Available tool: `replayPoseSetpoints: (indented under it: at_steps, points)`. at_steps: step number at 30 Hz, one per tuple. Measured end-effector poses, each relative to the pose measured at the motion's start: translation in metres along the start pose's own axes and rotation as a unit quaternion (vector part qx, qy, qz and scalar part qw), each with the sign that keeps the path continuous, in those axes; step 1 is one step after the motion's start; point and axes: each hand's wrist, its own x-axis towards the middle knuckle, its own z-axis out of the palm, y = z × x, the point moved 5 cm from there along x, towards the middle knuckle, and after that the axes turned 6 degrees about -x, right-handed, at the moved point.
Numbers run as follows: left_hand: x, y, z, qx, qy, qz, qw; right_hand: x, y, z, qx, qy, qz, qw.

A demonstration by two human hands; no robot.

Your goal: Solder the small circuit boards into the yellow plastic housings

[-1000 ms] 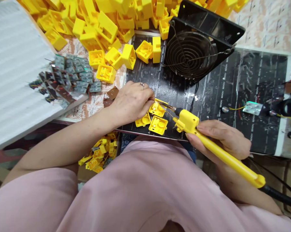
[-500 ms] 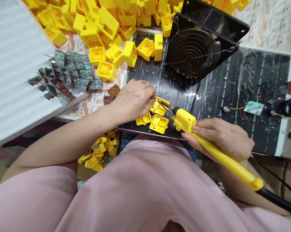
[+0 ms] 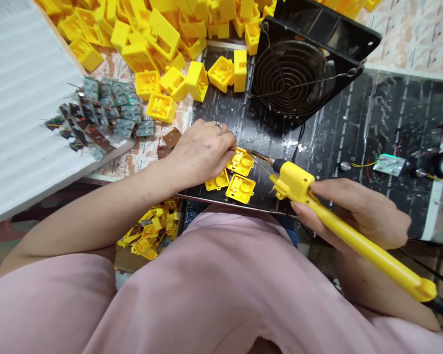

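My right hand (image 3: 357,209) is wrapped around the handle of a yellow soldering iron (image 3: 297,180) with a solder feed tube. Its tip points left, just off the right corner of the upper yellow plastic cover (image 3: 242,161). My left hand (image 3: 210,150), wearing a ring, has its fingers closed at that cover's left edge; the fingertips are partly hidden. Small metal pieces show inside the cover. Just below it lies a second yellow cover (image 3: 240,189), apart from both hands. A third yellow cover (image 3: 217,181) is partly under my left hand.
A black fan (image 3: 295,73) stands behind the covers. Yellow housings (image 3: 144,49) are heaped at the back left, near a pile of circuit boards (image 3: 107,108) on white foam (image 3: 30,98). At right lies a wired circuit board (image 3: 390,164). Yellow parts (image 3: 151,228) fill a container below the table edge.
My right hand has drawn the soldering iron back to the right, so its tip has left the inside of the upper cover. My left hand stays almost in place.
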Motion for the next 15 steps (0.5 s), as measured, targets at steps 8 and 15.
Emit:
replayPoseSetpoints:
  at_steps: [8, 15]
  points:
    - [-0.012, -0.005, -0.001, -0.054, 0.055, 0.022, 0.997, -0.007, 0.0, 0.002, 0.03, 0.019, 0.003, 0.999]
    - [-0.006, -0.013, 0.001, -0.135, 0.035, -0.033, 0.99, -0.005, 0.0, 0.001, -0.004, -0.01, 0.027, 1.0]
